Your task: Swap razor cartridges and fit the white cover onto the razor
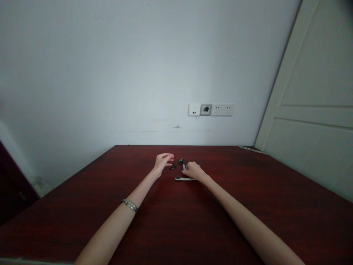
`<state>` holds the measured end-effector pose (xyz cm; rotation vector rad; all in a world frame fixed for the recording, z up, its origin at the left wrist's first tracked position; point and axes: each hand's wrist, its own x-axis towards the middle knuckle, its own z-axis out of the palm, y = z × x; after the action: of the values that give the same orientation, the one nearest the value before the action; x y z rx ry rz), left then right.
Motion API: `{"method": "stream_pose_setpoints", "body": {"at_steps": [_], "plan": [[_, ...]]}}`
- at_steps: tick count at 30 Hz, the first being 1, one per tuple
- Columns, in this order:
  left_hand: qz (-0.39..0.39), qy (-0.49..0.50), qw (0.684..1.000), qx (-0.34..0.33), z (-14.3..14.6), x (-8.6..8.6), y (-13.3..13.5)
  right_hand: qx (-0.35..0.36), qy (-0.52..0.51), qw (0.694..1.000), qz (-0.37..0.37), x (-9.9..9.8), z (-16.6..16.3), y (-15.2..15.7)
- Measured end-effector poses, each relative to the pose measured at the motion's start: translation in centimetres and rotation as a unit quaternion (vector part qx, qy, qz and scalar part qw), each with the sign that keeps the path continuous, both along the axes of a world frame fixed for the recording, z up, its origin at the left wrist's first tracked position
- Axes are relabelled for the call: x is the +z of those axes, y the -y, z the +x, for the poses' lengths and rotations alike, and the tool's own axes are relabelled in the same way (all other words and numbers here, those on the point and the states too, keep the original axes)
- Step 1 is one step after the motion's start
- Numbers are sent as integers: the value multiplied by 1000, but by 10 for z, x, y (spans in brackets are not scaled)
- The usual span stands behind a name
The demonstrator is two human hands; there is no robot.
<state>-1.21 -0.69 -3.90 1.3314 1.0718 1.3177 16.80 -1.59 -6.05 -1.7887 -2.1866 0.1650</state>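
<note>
My right hand (193, 169) is closed around the light-coloured handle of a razor (184, 167); its dark head points up and away from me. Just below that hand a slim, light stick with a dark end (182, 179) lies flat on the table, its right end hidden by my wrist. My left hand (164, 162) hovers to the left with its fingers apart and nothing visible in them. Close to its fingertips is a small black piece (172, 168), possibly a blade head, lying on the tabletop.
The dark red wooden table (132, 235) reaches a white wall bearing socket plates (222, 109). A pale panelled door (311, 110) stands on the right. A thin strip (251, 149) lies at the table's far right edge. A bracelet (130, 205) circles my left wrist.
</note>
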Motion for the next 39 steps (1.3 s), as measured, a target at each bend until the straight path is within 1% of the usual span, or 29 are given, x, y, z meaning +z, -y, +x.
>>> {"method": "stream_pose_setpoints", "body": {"at_steps": [4,6,7,9,10,11,13,16,21,23,26,28,35,39], "plan": [[9,-27,1000,-4,-3,-5,-6,7,-5,1000,8,1,2,3],[37,-76,996,13,-7,-8,-11,0,-14,1000,15,3,4,4],[61,-118,991,29,-10,-9,-13,-5,-19,1000,20,5,6,4],[115,-224,966,61,-17,-12,-17,-13,-29,999,34,8,10,4],[136,-270,951,66,-20,-14,-19,-18,-33,998,41,10,13,3],[146,-307,938,65,-24,-16,-20,-23,-38,998,46,12,16,3],[142,-347,926,47,-28,-20,-22,-34,-52,997,53,15,22,2],[120,-359,925,22,-31,-28,-22,-44,-75,994,59,18,30,-1],[124,-371,920,21,-29,-38,-20,-47,-108,991,70,19,38,-6],[133,-344,929,21,-27,-40,-20,-44,-118,989,74,18,40,-8],[137,-274,952,17,-26,-42,-20,-41,-129,988,77,15,42,-10],[134,-262,956,14,-25,-42,-20,-35,-138,987,72,14,43,-12],[136,-326,935,26,-25,-42,-20,-5,-161,984,70,13,44,-15],[140,-341,929,23,-25,-37,-20,21,-164,982,95,12,44,-15]]}}
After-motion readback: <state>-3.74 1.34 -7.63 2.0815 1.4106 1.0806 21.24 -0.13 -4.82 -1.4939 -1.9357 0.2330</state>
